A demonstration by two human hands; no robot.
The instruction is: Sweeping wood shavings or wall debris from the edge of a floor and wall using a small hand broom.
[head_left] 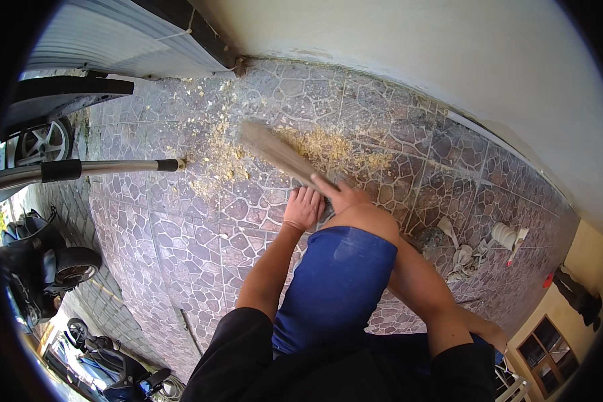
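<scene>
A long, flat piece of wood slants from upper left toward my raised knee, above the stone-patterned floor. Its far end is smeared by motion. My right hand is closed around its near part, index finger laid along the wood. Just left of it, my left hand has its fingers curled against the wood's lower edge. My knee, in blue shorts, hides part of the right hand and the wood's near end. Yellowish shavings and sawdust lie scattered under and around the wood.
A metal pole with a black band reaches in from the left. A pale wall borders the far side. Crumpled cloth and a whitish roll lie at right. Motorbikes stand at left.
</scene>
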